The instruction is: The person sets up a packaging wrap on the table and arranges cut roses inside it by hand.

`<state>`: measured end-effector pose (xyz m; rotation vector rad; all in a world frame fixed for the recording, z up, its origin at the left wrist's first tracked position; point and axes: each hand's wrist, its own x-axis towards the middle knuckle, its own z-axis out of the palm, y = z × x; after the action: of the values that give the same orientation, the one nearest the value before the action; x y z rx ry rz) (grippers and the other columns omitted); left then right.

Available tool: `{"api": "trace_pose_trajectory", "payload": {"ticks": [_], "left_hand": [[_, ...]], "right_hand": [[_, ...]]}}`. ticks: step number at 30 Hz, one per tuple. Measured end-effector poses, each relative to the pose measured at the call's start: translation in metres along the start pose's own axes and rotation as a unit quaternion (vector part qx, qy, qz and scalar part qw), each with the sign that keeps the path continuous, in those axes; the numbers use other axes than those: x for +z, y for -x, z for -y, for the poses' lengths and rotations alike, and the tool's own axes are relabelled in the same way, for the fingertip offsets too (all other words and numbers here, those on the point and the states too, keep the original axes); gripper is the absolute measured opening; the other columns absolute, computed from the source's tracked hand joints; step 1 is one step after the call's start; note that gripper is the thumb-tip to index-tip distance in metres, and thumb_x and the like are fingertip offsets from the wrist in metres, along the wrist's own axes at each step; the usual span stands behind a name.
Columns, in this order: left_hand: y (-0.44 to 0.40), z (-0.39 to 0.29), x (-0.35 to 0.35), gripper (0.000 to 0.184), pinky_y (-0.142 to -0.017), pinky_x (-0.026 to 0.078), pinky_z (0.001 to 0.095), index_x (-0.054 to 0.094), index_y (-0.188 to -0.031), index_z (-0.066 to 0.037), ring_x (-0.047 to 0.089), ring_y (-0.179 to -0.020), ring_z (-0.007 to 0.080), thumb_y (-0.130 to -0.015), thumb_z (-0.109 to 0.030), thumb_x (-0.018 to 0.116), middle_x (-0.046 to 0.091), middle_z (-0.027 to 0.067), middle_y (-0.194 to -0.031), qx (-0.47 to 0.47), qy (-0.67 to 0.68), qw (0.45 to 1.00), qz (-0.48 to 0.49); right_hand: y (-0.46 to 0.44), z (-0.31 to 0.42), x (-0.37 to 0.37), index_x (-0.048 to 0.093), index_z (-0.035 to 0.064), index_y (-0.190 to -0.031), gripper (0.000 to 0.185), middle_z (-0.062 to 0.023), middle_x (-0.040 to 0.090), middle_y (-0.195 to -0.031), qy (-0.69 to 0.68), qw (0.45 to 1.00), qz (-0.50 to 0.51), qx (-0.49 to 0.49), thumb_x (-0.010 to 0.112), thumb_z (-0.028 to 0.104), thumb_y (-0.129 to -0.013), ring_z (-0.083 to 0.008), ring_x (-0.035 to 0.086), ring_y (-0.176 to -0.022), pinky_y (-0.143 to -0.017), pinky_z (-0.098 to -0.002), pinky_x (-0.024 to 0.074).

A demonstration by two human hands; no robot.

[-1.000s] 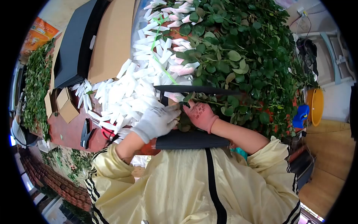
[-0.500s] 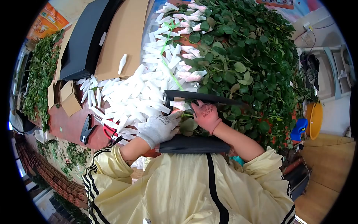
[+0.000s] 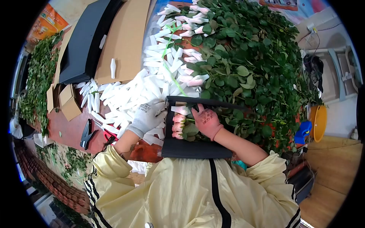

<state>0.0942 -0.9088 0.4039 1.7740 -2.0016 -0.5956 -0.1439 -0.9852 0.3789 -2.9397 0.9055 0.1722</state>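
A black sheet (image 3: 195, 149) lies folded in front of me, its far flap standing up. Several pink roses (image 3: 178, 126) lie side by side on it, heads to the left and leaves to the right. Behind them is a rose in a white net sleeve (image 3: 181, 110). My right hand (image 3: 207, 122), in a pink glove, has its fingers curled at the stem of that sleeved rose; the fingertips are partly hidden. My left hand (image 3: 148, 117), in a whitish glove, is beside the sheet's left edge, over the white sleeves, fingers stretched out and apart.
White net sleeves (image 3: 133, 91) are heaped to the left. Leafy rose stems (image 3: 243, 72) cover the right side. A black stapler (image 3: 87, 135) and red-handled scissors (image 3: 110, 136) lie at left. Cardboard (image 3: 121, 41) and black sheets (image 3: 85, 41) stand behind.
My left hand has moved left, off the flowers, uncovering the pink rose heads. My right hand stays at nearly the same place by the sleeved rose.
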Motion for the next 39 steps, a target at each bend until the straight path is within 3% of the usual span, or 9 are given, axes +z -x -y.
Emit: {"api": "trace_pose_trajectory", "payload": {"ticks": [11,15,17,19,25,27,32,37,39], "left_hand": [[-0.014,0.012,0.018,0.026,-0.068,0.048,0.0409,0.061,-0.106,-0.015,0.062,-0.081,0.0287,-0.083,-0.027,0.055,0.060,0.0116,-0.094,-0.018,-0.116,0.988,0.101],[-0.008,0.011,0.008,0.020,-0.066,0.047,0.0430,0.061,-0.099,-0.013,0.061,-0.078,0.0294,-0.082,-0.021,0.054,0.058,0.0121,-0.088,0.007,-0.093,0.995,0.028],[-0.011,0.013,-0.001,0.021,-0.067,0.047,0.0428,0.061,-0.100,-0.013,0.061,-0.078,0.0297,-0.081,-0.018,0.055,0.058,0.0121,-0.089,-0.058,-0.176,0.978,0.093],[-0.006,0.026,-0.025,0.021,-0.071,0.048,0.0420,0.061,-0.102,-0.011,0.062,-0.078,0.0318,-0.084,-0.019,0.055,0.061,0.0146,-0.094,-0.100,-0.083,0.992,0.005],[0.009,-0.007,-0.059,0.024,-0.074,0.048,0.0402,0.061,-0.107,-0.012,0.062,-0.083,0.0316,-0.085,-0.020,0.054,0.062,0.0134,-0.104,-0.102,-0.194,0.976,-0.001],[0.004,-0.034,-0.070,0.034,-0.079,0.048,0.0390,0.058,-0.115,-0.011,0.061,-0.087,0.0318,-0.083,-0.024,0.055,0.062,0.0125,-0.110,-0.020,0.000,0.984,0.175],[-0.007,-0.034,0.002,0.043,-0.086,0.046,0.0397,0.053,-0.123,-0.012,0.059,-0.096,0.0313,-0.083,-0.027,0.053,0.054,0.0110,-0.125,0.105,-0.025,0.991,0.083],[-0.017,-0.045,0.006,0.041,-0.082,0.048,0.0400,0.055,-0.121,-0.014,0.060,-0.098,0.0293,-0.083,-0.029,0.051,0.048,0.0110,-0.132,0.027,-0.099,0.977,0.188],[-0.019,-0.050,0.000,0.041,-0.078,0.050,0.0398,0.055,-0.121,-0.014,0.062,-0.096,0.0283,-0.084,-0.031,0.050,0.047,0.0100,-0.134,0.020,-0.091,0.975,0.202]], "right_hand": [[-0.002,0.000,0.011,0.057,0.0075,-0.111,0.032,-0.0247,0.056,-0.112,-0.011,1.000,-0.012,-0.005,0.047,0.015,-0.081,-0.0248,0.064,-0.067,-0.057,-0.0340,0.0513],[-0.004,0.002,-0.001,0.056,0.0073,-0.113,0.034,-0.0257,0.055,-0.115,-0.012,0.999,0.047,0.014,0.047,0.015,-0.082,-0.0250,0.065,-0.069,-0.058,-0.0341,0.0520],[-0.004,0.001,-0.003,0.055,0.0071,-0.116,0.036,-0.0269,0.053,-0.118,-0.027,0.998,0.051,0.017,0.046,0.014,-0.082,-0.0256,0.066,-0.071,-0.059,-0.0341,0.0525],[-0.005,0.002,-0.006,0.055,0.0073,-0.116,0.036,-0.0269,0.053,-0.118,-0.018,0.998,0.050,0.022,0.045,0.014,-0.083,-0.0259,0.066,-0.071,-0.059,-0.0340,0.0524],[-0.003,0.004,0.004,0.055,0.0108,-0.118,0.036,-0.0252,0.053,-0.118,0.000,1.000,0.013,0.010,0.044,0.014,-0.083,-0.0261,0.065,-0.071,-0.058,-0.0345,0.0519],[-0.003,0.003,0.002,0.055,0.0120,-0.118,0.036,-0.0240,0.053,-0.118,0.013,1.000,0.007,0.012,0.044,0.014,-0.084,-0.0256,0.065,-0.072,-0.057,-0.0348,0.0515],[0.000,0.007,0.005,0.056,0.0149,-0.119,0.038,-0.0216,0.054,-0.118,-0.006,0.999,0.006,0.032,0.042,0.016,-0.083,-0.0248,0.065,-0.075,-0.056,-0.0369,0.0502],[0.013,-0.001,-0.056,0.050,0.0107,-0.125,0.043,-0.0207,0.048,-0.129,-0.050,0.988,0.133,-0.055,0.049,0.023,-0.084,-0.0264,0.061,-0.095,-0.082,-0.0349,0.0475],[0.039,-0.019,-0.125,0.053,0.0106,-0.123,0.048,-0.0101,0.050,-0.127,-0.202,0.975,0.047,-0.082,0.059,0.034,-0.082,-0.0241,0.051,-0.114,-0.100,-0.0368,0.0372]]}}
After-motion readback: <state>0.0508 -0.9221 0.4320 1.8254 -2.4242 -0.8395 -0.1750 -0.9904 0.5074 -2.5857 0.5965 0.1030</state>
